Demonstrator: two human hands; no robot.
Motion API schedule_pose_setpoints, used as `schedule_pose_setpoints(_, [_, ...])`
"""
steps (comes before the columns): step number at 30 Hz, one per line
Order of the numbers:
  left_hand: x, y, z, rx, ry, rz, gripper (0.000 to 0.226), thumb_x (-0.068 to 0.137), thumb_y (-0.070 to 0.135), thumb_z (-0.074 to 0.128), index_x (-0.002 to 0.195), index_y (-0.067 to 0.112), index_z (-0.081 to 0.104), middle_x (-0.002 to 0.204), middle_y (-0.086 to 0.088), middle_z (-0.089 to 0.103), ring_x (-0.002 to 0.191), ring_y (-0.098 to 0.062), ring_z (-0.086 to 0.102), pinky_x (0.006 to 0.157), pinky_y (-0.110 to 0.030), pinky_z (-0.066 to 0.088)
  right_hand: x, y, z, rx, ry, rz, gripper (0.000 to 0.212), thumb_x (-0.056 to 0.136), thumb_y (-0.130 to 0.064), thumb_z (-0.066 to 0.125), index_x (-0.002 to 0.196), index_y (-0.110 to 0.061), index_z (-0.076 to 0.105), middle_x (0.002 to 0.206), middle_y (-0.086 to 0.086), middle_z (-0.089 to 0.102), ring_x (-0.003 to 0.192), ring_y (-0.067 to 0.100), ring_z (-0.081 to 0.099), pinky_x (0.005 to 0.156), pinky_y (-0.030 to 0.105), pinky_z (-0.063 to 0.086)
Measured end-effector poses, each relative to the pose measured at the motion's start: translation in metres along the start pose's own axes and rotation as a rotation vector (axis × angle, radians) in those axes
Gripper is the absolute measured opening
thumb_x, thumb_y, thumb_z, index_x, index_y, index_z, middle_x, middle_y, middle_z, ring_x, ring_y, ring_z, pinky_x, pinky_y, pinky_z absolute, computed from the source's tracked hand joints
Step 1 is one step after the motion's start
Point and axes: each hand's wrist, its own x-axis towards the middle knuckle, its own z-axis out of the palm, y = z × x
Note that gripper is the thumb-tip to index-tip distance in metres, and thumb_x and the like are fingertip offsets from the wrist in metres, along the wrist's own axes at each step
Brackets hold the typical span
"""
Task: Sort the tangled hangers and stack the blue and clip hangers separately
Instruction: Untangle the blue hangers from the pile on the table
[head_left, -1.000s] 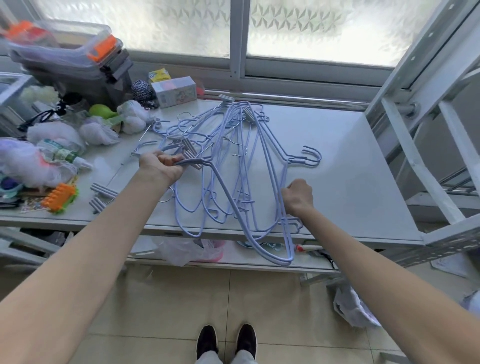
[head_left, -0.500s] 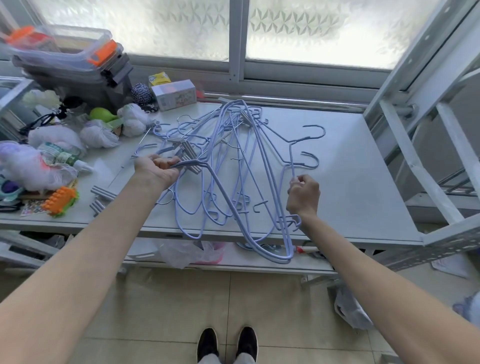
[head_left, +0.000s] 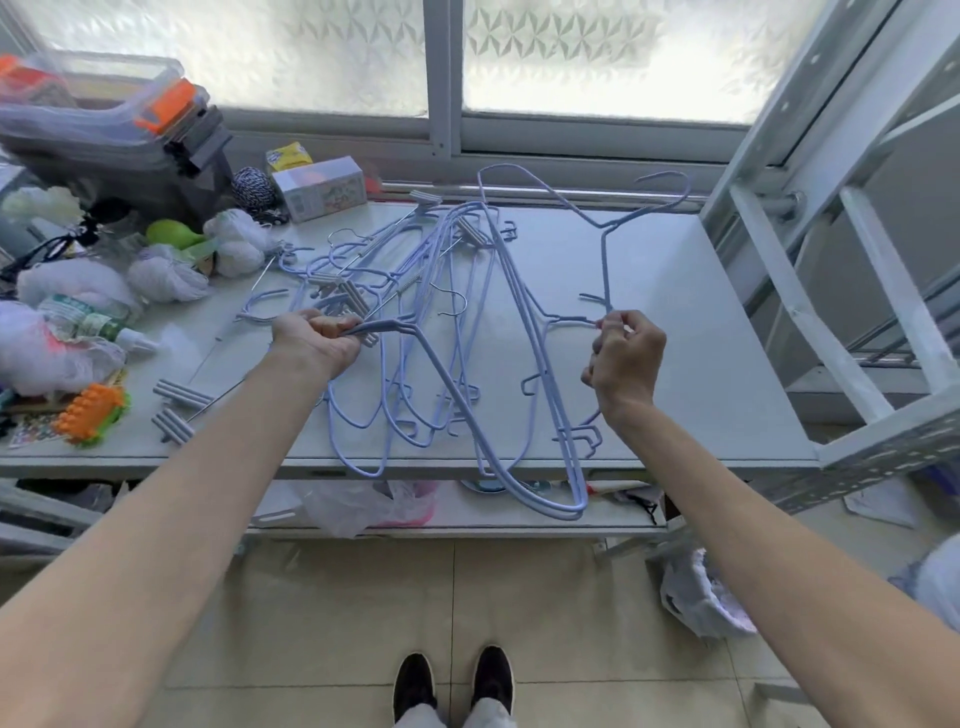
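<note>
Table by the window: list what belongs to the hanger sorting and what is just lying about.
Job:
- blue hangers, tangled
- lifted blue hanger, in right hand
- clip hangers
- left hand, gripping the tangle

Lying about:
- storage boxes
- small carton
- twine ball
- orange toy

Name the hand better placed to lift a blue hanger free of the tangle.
Right. The right hand already pinches the raised blue hanger, while the left hand pins the tangled pile.

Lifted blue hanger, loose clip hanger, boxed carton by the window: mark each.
Lifted blue hanger (head_left: 604, 260), head view, on its neck.
Loose clip hanger (head_left: 179, 394), head view, on its upper clip.
Boxed carton (head_left: 323, 193), head view, on its front face.
</note>
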Motion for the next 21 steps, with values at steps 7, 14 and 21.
schedule_pose_setpoints(7, [0.002, -0.022, 0.007, 0.067, 0.012, -0.016, 0.043, 0.099, 0.007, 0.021, 0.057, 0.020, 0.017, 0.031, 0.002, 0.014, 0.026, -0.014, 0.015, 0.052, -0.026, 0.033, 0.004, -0.016, -0.020, -0.051, 0.114, -0.110, 0.024, 0.096, -0.013, 0.043, 0.081, -0.010, 0.061, 0.052, 0.002, 0.049, 0.032, 0.015, 0.041, 0.040, 0.027, 0.039])
schedule_pose_setpoints(14, [0.009, -0.043, 0.009, 0.158, 0.030, -0.006, 0.043, 0.098, 0.009, 0.020, 0.057, 0.020, 0.016, 0.032, 0.003, 0.012, 0.040, -0.018, 0.012, 0.055, -0.025, 0.033, 0.001, -0.028, -0.032, -0.220, -0.048, -0.351, 0.031, 0.093, -0.014, 0.058, 0.067, 0.000, 0.066, 0.048, -0.005, 0.046, 0.044, 0.005, 0.037, 0.048, 0.019, 0.035])
schedule_pose_setpoints(21, [0.011, -0.053, 0.008, 0.140, 0.002, 0.034, 0.041, 0.097, 0.009, 0.018, 0.058, 0.020, 0.017, 0.031, 0.003, 0.010, 0.033, -0.019, 0.010, 0.057, -0.025, 0.033, -0.013, -0.043, -0.031, -0.688, -0.081, -0.652, 0.027, 0.096, -0.014, 0.051, 0.072, -0.006, 0.061, 0.044, 0.003, 0.039, 0.045, 0.025, 0.037, 0.049, 0.027, 0.034])
